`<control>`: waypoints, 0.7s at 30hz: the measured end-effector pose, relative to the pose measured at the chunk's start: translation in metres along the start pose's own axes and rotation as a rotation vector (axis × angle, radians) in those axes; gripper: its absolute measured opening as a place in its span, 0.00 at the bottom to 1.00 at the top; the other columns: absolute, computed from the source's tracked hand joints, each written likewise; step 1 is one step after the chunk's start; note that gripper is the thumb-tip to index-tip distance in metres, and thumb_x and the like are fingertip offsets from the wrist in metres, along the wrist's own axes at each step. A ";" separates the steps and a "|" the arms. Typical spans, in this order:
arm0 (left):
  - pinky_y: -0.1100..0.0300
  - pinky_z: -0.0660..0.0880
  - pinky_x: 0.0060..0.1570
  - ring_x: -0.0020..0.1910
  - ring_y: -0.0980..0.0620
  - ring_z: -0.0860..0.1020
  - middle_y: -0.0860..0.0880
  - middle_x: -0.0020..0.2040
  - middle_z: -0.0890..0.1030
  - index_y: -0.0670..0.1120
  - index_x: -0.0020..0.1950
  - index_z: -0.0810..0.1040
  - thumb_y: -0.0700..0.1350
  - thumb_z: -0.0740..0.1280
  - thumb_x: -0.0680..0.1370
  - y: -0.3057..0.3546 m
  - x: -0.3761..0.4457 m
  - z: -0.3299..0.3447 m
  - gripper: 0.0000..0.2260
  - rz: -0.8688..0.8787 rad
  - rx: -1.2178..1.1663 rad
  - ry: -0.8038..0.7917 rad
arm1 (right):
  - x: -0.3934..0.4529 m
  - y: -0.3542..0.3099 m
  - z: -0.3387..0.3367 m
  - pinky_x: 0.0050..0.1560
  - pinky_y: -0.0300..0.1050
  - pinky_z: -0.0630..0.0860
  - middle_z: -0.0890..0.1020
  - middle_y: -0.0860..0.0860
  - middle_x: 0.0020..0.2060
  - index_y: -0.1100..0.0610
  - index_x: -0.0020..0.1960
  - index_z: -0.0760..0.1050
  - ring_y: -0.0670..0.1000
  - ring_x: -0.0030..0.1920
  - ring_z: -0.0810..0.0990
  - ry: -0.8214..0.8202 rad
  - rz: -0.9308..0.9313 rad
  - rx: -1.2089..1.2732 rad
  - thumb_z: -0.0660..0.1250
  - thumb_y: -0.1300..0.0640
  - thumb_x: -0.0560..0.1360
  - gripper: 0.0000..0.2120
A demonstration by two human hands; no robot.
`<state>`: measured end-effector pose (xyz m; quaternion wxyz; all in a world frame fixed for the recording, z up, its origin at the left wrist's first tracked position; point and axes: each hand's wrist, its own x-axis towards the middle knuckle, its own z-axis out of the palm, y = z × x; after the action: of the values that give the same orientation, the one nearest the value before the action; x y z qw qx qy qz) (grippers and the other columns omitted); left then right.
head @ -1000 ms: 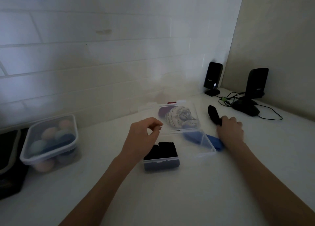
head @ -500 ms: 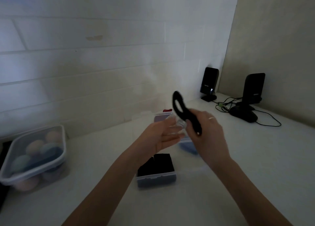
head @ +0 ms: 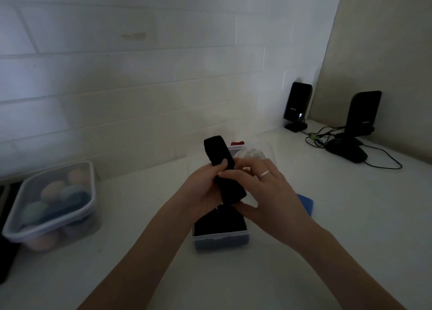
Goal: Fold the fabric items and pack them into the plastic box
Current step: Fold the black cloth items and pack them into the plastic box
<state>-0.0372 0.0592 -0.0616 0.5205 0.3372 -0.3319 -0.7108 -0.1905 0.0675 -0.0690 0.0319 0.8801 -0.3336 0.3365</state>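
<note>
A black sock (head: pixel 219 154) is held up above the counter by both hands. My left hand (head: pixel 203 190) grips it from the left, thumb pressed on its front. My right hand (head: pixel 264 192), with a ring on one finger, grips the sock's lower part from the right. Below the hands stands the small clear plastic box (head: pixel 221 238) with dark folded fabric inside. A blue fabric item (head: pixel 305 203) lies on the counter to the right, partly hidden by my right hand. Behind the hands a clear lid (head: pixel 261 149) covers patterned fabric, mostly hidden.
A larger lidded plastic tub (head: pixel 50 207) of pastel rolled items stands at the left. Two black speakers (head: pixel 297 106) (head: pixel 363 113), a dark mouse (head: pixel 346 152) and cables lie at the back right. A small red thing (head: pixel 237 143) sits by the wall.
My right hand picked the black sock off the counter and lifted it to the middle. My left hand rose and now grips it too, above the box.
</note>
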 end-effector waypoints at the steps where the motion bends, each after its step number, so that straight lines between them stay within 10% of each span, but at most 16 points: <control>1: 0.60 0.80 0.37 0.41 0.50 0.83 0.42 0.47 0.82 0.38 0.57 0.76 0.46 0.56 0.80 0.001 -0.002 0.000 0.14 -0.020 -0.009 -0.018 | 0.000 0.002 0.001 0.55 0.46 0.72 0.76 0.49 0.60 0.47 0.62 0.72 0.50 0.56 0.69 0.002 -0.030 -0.039 0.71 0.55 0.66 0.25; 5: 0.62 0.80 0.34 0.33 0.53 0.82 0.48 0.37 0.84 0.43 0.52 0.77 0.48 0.59 0.77 0.003 -0.005 0.001 0.12 -0.058 -0.004 -0.067 | 0.002 0.007 0.005 0.49 0.48 0.74 0.80 0.46 0.58 0.48 0.56 0.78 0.51 0.50 0.69 0.080 -0.080 -0.102 0.73 0.64 0.64 0.23; 14: 0.64 0.79 0.34 0.35 0.54 0.81 0.48 0.37 0.82 0.42 0.50 0.79 0.45 0.62 0.76 -0.001 -0.003 0.000 0.10 0.000 0.103 -0.064 | 0.003 0.006 -0.001 0.48 0.36 0.59 0.82 0.40 0.47 0.47 0.51 0.80 0.44 0.49 0.69 0.059 -0.144 -0.028 0.68 0.53 0.66 0.13; 21: 0.62 0.81 0.37 0.38 0.51 0.84 0.49 0.40 0.86 0.43 0.50 0.79 0.37 0.55 0.80 0.000 -0.012 0.008 0.12 0.030 0.364 -0.093 | 0.009 0.001 -0.011 0.36 0.29 0.66 0.78 0.37 0.30 0.44 0.37 0.74 0.39 0.33 0.73 0.094 0.298 0.713 0.68 0.54 0.68 0.06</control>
<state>-0.0409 0.0714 -0.0554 0.4454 0.3876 -0.4838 -0.6460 -0.1917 0.0647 -0.0551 -0.3098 0.7613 -0.3181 0.4724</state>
